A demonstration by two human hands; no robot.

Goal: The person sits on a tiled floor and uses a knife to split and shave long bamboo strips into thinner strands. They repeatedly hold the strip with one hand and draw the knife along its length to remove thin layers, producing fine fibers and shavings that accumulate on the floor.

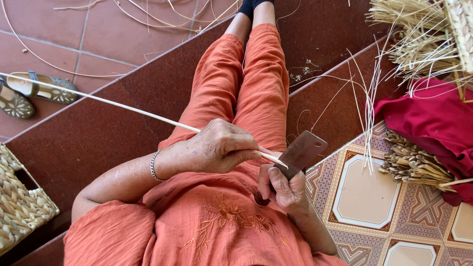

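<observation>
My left hand (217,146) grips a long pale cane strip (98,99) that runs from the far left across my lap to its tip beside the blade. A silver bracelet circles that wrist. My right hand (283,187) holds the handle of a small cleaver-like knife (301,152), its flat rusty blade pointing up and right, edge against the strip's end. I sit on dark red steps in orange trousers and an orange embroidered shirt.
A woven basket (19,207) stands at the lower left. Two patterned sandals (34,91) lie on the tiled floor at left. At right are a red cloth (433,123), bundles of straw (419,39), a bundle of cut cane pieces (414,165) and patterned floor tiles (369,197).
</observation>
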